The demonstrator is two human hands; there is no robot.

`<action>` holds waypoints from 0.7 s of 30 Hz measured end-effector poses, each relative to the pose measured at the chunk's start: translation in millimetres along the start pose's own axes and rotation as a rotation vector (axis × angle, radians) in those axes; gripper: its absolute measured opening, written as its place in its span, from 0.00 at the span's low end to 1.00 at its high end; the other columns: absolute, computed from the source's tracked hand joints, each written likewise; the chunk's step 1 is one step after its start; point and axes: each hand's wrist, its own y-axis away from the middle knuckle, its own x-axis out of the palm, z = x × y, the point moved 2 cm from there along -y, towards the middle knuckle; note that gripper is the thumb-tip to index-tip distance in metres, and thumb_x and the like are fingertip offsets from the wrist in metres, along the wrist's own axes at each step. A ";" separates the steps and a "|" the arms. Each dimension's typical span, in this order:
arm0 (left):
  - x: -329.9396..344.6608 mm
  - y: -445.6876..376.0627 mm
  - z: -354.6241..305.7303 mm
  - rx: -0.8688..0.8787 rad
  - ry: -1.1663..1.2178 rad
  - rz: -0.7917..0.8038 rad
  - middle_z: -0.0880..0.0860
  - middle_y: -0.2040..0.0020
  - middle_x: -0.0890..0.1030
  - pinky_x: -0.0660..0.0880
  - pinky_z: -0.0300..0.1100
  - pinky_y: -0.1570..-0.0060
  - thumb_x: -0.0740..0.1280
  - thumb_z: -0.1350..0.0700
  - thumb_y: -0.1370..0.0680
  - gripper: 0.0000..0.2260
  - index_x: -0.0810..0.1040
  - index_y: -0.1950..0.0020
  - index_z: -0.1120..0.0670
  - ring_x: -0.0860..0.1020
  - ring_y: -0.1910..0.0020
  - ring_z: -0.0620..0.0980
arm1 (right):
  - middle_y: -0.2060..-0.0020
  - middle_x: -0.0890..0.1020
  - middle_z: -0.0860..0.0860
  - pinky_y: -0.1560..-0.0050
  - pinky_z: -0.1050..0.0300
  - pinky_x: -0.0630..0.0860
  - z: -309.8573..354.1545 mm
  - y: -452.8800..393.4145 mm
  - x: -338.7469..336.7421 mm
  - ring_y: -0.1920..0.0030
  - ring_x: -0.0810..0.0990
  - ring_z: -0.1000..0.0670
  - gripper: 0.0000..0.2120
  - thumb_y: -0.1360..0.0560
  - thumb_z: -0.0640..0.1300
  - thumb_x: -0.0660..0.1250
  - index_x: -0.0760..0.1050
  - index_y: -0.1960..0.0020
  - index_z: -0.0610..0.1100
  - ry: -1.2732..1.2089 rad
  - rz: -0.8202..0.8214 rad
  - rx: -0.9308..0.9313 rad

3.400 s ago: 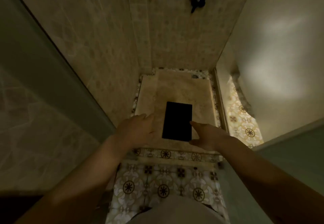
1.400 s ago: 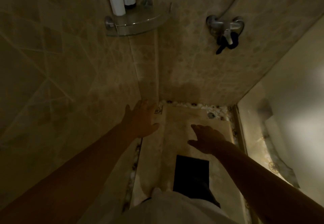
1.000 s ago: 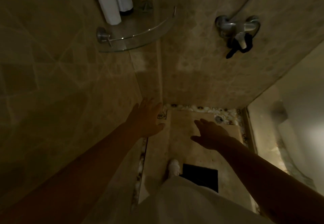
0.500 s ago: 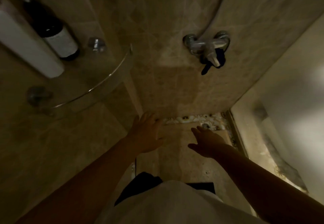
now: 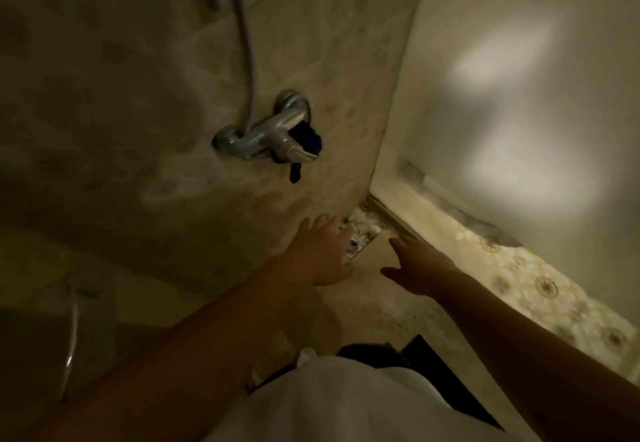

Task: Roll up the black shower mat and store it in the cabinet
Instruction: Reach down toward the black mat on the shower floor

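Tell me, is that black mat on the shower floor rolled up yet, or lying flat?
Flat, as far as shows: the black mat lies spread on the floor, partly hidden by clothing. Neither the left hand nor the right hand touches it.

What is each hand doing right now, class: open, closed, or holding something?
Left hand: open, fingers spread, holding nothing.
Right hand: open, fingers extended, holding nothing; the flat black shower mat lies untouched.

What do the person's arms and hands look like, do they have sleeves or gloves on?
No gloves and no sleeves show. Both forearms are bare from the frame's bottom edge up to the wrists. The left hand and the right hand are bare too, with no ring, watch or bracelet that the dim light lets me see. Below the arms, the person wears a pale, whitish garment.
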 end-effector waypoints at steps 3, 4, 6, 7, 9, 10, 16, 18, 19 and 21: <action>-19.9 -36.5 -5.0 0.106 -0.025 0.014 0.56 0.21 0.51 0.51 0.61 0.28 0.59 0.37 0.26 0.36 0.52 0.23 0.49 0.50 0.24 0.58 | 0.27 0.65 0.46 0.40 0.46 0.74 -24.1 1.2 -5.8 0.34 0.70 0.42 0.37 0.26 0.63 0.63 0.56 0.25 0.47 -0.072 -0.008 0.097; -24.9 -48.4 -7.9 0.137 -0.044 0.013 0.56 0.21 0.51 0.51 0.61 0.28 0.59 0.36 0.26 0.36 0.52 0.23 0.49 0.50 0.24 0.58 | 0.27 0.65 0.46 0.40 0.45 0.74 -33.1 2.0 -6.0 0.33 0.70 0.42 0.37 0.26 0.63 0.63 0.56 0.25 0.47 -0.095 -0.011 0.128; -33.0 -73.5 -17.5 0.208 -0.077 -0.019 0.57 0.22 0.54 0.54 0.60 0.29 0.59 0.36 0.27 0.36 0.54 0.24 0.49 0.53 0.25 0.58 | 0.27 0.65 0.45 0.40 0.45 0.74 -52.4 2.8 -4.3 0.34 0.70 0.41 0.37 0.26 0.63 0.62 0.56 0.25 0.47 -0.138 -0.012 0.194; -36.4 -87.2 -23.9 0.241 -0.091 -0.037 0.57 0.23 0.56 0.56 0.60 0.30 0.59 0.36 0.28 0.35 0.56 0.24 0.49 0.55 0.26 0.58 | 0.27 0.65 0.45 0.41 0.45 0.74 -62.9 2.9 -2.9 0.34 0.70 0.41 0.37 0.26 0.63 0.62 0.56 0.25 0.47 -0.160 -0.008 0.229; -41.5 -116.3 -40.2 0.306 -0.134 -0.053 0.57 0.24 0.59 0.60 0.61 0.32 0.59 0.35 0.29 0.35 0.58 0.25 0.49 0.57 0.27 0.59 | 0.28 0.65 0.45 0.40 0.45 0.73 -84.9 2.3 2.9 0.34 0.69 0.41 0.36 0.26 0.64 0.62 0.57 0.26 0.47 -0.209 0.001 0.281; -43.5 -131.3 -49.3 0.344 -0.166 -0.058 0.57 0.24 0.60 0.62 0.61 0.33 0.59 0.35 0.29 0.35 0.59 0.26 0.49 0.58 0.27 0.59 | 0.28 0.65 0.46 0.39 0.46 0.72 -96.5 2.3 6.7 0.33 0.68 0.42 0.36 0.27 0.65 0.61 0.57 0.26 0.47 -0.226 0.002 0.303; -49.3 -204.4 -97.5 0.499 -0.282 0.082 0.56 0.22 0.53 0.54 0.61 0.30 0.57 0.35 0.29 0.37 0.54 0.24 0.49 0.52 0.24 0.58 | 0.25 0.60 0.48 0.35 0.44 0.68 -160.0 16.9 29.7 0.28 0.63 0.43 0.37 0.28 0.65 0.61 0.56 0.25 0.50 -0.389 0.060 0.502; -52.5 -221.4 -122.5 0.564 -0.319 0.125 0.56 0.21 0.52 0.53 0.60 0.29 0.58 0.35 0.28 0.37 0.52 0.24 0.49 0.50 0.24 0.58 | 0.27 0.64 0.48 0.39 0.45 0.71 -175.7 26.1 37.9 0.32 0.67 0.43 0.35 0.29 0.66 0.62 0.60 0.28 0.51 -0.429 0.035 0.556; -54.7 -228.0 -137.5 0.608 -0.348 0.124 0.56 0.21 0.52 0.52 0.60 0.29 0.59 0.36 0.27 0.36 0.52 0.24 0.48 0.50 0.24 0.59 | 0.28 0.66 0.48 0.41 0.46 0.72 -182.1 32.0 41.2 0.34 0.69 0.43 0.35 0.29 0.66 0.62 0.60 0.28 0.51 -0.449 0.025 0.592; -57.1 -239.3 -168.8 0.707 -0.380 0.107 0.57 0.21 0.53 0.53 0.60 0.29 0.60 0.36 0.26 0.35 0.53 0.24 0.48 0.51 0.24 0.59 | 0.28 0.65 0.48 0.39 0.46 0.71 -191.9 46.2 48.8 0.33 0.69 0.43 0.36 0.29 0.66 0.61 0.59 0.27 0.50 -0.518 0.013 0.666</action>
